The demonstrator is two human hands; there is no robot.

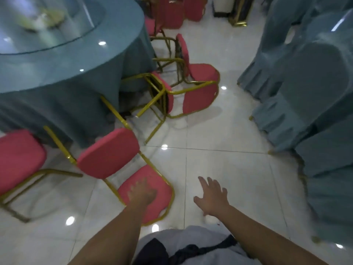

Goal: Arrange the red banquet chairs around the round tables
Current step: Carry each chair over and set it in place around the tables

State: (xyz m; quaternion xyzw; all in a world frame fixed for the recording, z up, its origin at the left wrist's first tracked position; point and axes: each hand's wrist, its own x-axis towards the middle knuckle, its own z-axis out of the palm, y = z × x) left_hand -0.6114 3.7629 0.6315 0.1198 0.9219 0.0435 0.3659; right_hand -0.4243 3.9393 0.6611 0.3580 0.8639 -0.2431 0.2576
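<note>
Left hand (142, 194), fingers spread, at the nearest red banquet chair's (108, 153) pad, contact blurred; right hand (212, 197) splayed, empty, above the tiled floor (229, 140).

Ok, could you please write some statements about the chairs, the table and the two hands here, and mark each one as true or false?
1. The left hand is at the red seat of the nearest chair. True.
2. The right hand grips a gold chair leg. False: it is open above the white floor and holds nothing.
3. The round table has a red cloth. False: its cloth is blue-green.
4. The chairs on the right wear blue-green covers. True.
5. A red chair lies tipped over beside the table. True.
</note>
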